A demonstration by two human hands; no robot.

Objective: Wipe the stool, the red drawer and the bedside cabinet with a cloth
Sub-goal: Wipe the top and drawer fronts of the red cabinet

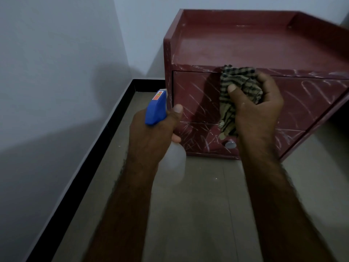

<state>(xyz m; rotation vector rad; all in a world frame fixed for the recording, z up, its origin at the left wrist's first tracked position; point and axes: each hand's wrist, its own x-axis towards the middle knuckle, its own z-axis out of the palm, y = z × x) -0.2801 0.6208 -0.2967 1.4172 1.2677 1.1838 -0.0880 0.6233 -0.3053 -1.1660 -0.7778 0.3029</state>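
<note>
Fingers (pixel 268 80) are curling round a bunched checked cloth (pixel 239 82) as the right hand (pixel 258 106) is holding it at the top edge of the red drawer (pixel 196 95), directly beyond. Nearer and left, the left hand (pixel 151 135) is gripping a blue-headed spray bottle (pixel 156 108).

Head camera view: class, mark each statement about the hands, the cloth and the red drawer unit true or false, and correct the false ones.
1. The right hand grips a striped cloth. True.
2. The left hand is empty. False: it holds a spray bottle with a blue head.
3. The striped cloth lies on the floor. False: it is held up at the front of the red drawer unit.
4. A round metal knob shows low on the unit's front. True.
</note>
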